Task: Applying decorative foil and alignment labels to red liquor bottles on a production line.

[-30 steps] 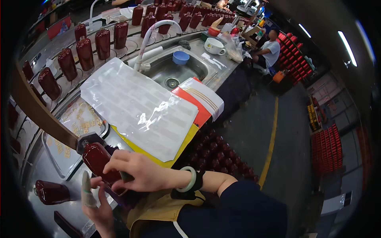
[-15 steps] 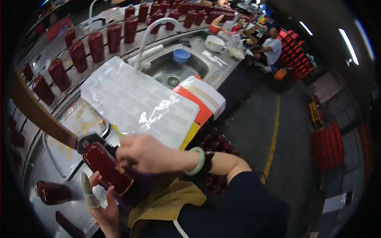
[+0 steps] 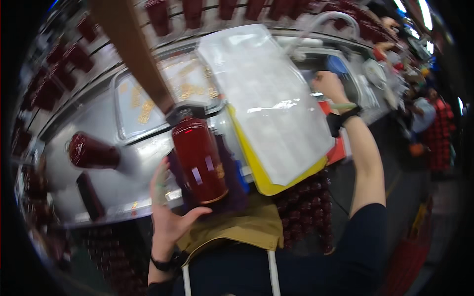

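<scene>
Head view: glossy dark-red bottle [image 3: 197, 160], gold-marked
Left hand [image 3: 170, 217]: spread wide, bottle just rightward
Right hand [image 3: 328, 88]: curled, contents unclear

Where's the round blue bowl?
The round blue bowl sits upper right in the head view, inside the silver metal sink, just beyond the right hand.

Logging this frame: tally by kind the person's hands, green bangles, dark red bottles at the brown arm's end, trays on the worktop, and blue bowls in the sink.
Hands: 2 (left hand, right hand)
Green bangle: 1
Dark red bottle: 1
Tray: 1
Blue bowl: 1
Total: 6
</scene>
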`<state>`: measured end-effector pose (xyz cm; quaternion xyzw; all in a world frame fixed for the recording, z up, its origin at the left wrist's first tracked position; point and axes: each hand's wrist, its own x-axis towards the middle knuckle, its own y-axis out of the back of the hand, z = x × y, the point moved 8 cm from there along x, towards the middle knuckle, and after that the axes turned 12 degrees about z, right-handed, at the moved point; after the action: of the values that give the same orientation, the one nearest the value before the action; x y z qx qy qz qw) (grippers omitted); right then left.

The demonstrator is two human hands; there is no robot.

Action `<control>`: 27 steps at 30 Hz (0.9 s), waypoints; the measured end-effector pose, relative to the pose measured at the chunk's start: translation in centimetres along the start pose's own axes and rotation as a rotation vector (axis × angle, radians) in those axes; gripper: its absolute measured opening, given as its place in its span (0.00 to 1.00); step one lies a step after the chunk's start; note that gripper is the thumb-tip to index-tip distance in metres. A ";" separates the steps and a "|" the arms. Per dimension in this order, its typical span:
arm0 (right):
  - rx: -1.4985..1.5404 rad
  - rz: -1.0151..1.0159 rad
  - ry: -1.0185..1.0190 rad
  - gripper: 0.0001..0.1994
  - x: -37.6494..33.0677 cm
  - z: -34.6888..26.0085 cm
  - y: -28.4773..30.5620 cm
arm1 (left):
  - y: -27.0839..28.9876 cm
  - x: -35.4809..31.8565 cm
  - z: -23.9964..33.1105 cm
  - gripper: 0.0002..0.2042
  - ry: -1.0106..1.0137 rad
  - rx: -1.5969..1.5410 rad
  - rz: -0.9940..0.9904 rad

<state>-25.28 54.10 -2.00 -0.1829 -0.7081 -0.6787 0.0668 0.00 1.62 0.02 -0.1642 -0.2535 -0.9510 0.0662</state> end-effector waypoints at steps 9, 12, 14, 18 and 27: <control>0.768 0.014 0.229 0.05 -10.8 -21.0 11.5 | -3.6 -0.7 -2.5 0.59 0.173 -0.179 0.009; 0.892 0.014 0.258 0.05 -15.2 -23.5 14.1 | -4.0 -0.1 -2.2 0.56 0.224 -0.298 -0.034; 0.999 -0.046 0.181 0.05 -16.9 -24.4 14.0 | -4.1 -0.5 -2.0 0.54 0.131 -0.167 -0.053; 1.144 -0.110 0.012 0.07 -19.6 -25.4 11.7 | -4.3 -1.1 -2.9 0.56 0.219 -0.297 -0.016; 1.197 -0.088 -0.042 0.10 -22.5 -31.0 8.7 | -3.1 0.8 -2.4 0.50 0.252 -0.532 0.102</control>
<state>-6.17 19.82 0.63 -0.0976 -0.9753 -0.1605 0.1161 -2.03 3.10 -3.09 -0.0690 0.0232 -0.9924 0.0996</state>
